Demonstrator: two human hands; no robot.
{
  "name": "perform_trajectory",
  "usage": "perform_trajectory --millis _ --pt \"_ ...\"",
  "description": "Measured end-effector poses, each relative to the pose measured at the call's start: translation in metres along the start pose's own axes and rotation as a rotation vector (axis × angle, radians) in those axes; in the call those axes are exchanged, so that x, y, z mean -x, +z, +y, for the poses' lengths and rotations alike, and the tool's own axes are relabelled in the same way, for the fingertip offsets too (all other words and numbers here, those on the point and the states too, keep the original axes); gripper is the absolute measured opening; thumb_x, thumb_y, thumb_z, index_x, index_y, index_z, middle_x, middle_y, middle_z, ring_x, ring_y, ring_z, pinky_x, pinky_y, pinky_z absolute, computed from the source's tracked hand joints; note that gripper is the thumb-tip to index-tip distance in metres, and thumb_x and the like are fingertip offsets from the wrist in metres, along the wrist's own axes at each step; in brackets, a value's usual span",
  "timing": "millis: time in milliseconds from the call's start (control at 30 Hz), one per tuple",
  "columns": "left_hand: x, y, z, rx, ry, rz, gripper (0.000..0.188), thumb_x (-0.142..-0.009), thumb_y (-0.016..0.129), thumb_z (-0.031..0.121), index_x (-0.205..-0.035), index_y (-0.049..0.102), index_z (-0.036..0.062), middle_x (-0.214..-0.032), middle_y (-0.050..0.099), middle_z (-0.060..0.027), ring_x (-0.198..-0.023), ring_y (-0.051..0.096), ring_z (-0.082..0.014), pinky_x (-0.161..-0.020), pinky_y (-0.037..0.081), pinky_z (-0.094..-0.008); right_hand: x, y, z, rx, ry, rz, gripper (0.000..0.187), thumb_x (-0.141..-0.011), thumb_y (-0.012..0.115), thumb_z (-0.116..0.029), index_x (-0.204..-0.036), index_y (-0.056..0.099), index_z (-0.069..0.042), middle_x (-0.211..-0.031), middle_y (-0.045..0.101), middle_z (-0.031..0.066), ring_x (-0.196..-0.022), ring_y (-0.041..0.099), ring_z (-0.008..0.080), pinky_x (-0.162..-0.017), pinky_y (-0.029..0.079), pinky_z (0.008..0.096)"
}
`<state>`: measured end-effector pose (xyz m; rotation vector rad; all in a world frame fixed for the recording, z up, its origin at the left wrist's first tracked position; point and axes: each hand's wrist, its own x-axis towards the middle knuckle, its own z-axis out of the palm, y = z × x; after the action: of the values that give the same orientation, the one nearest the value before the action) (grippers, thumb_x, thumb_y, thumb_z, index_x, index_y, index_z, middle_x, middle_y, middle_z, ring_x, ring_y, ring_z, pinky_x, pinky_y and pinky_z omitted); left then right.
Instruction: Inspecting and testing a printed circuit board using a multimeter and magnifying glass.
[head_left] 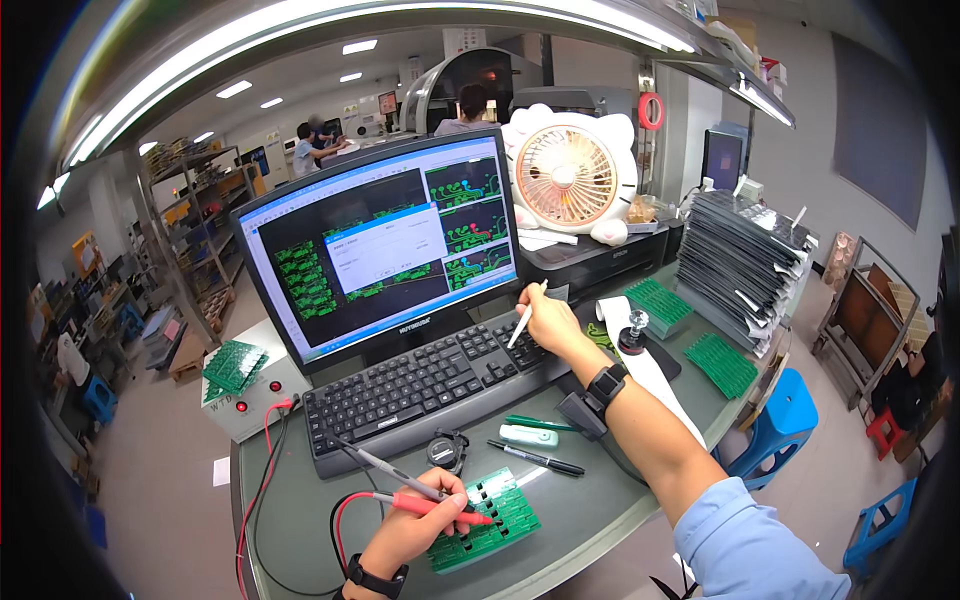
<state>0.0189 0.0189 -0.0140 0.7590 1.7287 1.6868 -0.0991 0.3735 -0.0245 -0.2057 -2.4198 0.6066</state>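
Observation:
My left hand (413,528) is closed around a red test probe (420,505), and a grey probe (385,465) also runs through its fingers. The red probe's tip end reaches over a green circuit board panel (508,505) with small dark parts, lying at the table's front. My right hand (552,322) is closed on a slim white pen-like stick (523,322), over the right end of the black keyboard (420,385). Behind the keyboard stands a monitor (380,250) showing green board layouts and a pop-up window.
A marker (535,457), a green pen (540,423) and a dark round gadget (447,450) lie near the board. Probe leads (262,500) run from a white box (262,390). Farther right are green board stacks (720,365), a tall folder pile (740,265) and a fan (568,175).

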Motion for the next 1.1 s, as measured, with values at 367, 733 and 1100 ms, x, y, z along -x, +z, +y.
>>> perform_trajectory --millis 367,733,1100 --pt "-0.002 0.002 -0.006 -0.064 0.11 0.162 0.02 -0.088 0.059 0.018 -0.087 0.048 0.0022 -0.074 0.056 -0.0083 -0.051 0.058 -0.0155 -0.044 0.045 -0.0233 0.027 0.05 -0.083 -0.131 -0.163 0.179 0.023 -0.084 0.062 -0.014 -0.104 0.052 -0.011 -0.089 0.062 0.0092 -0.096 0.06 0.0301 -0.101 0.029 0.054" --pt "0.001 0.026 0.022 -0.138 -0.006 0.152 0.008 -0.094 0.054 0.013 -0.089 0.052 0.007 -0.072 0.06 -0.004 -0.057 0.055 -0.0088 -0.053 0.041 -0.0192 0.029 0.044 -0.068 -0.138 -0.167 0.239 0.023 -0.084 0.057 -0.005 -0.105 0.048 -0.009 -0.083 0.062 0.0086 -0.092 0.059 0.0292 -0.102 0.028 0.0577" --pt "0.001 0.02 0.018 -0.111 0.021 0.111 0.006 -0.093 0.054 0.01 -0.091 0.051 0.005 -0.083 0.054 -0.0037 -0.061 0.057 -0.0111 -0.054 0.043 -0.0211 0.03 0.046 -0.069 -0.162 -0.158 0.24 0.023 -0.085 0.056 -0.004 -0.106 0.048 -0.008 -0.081 0.061 0.0082 -0.091 0.059 0.0288 -0.103 0.028 0.0583"
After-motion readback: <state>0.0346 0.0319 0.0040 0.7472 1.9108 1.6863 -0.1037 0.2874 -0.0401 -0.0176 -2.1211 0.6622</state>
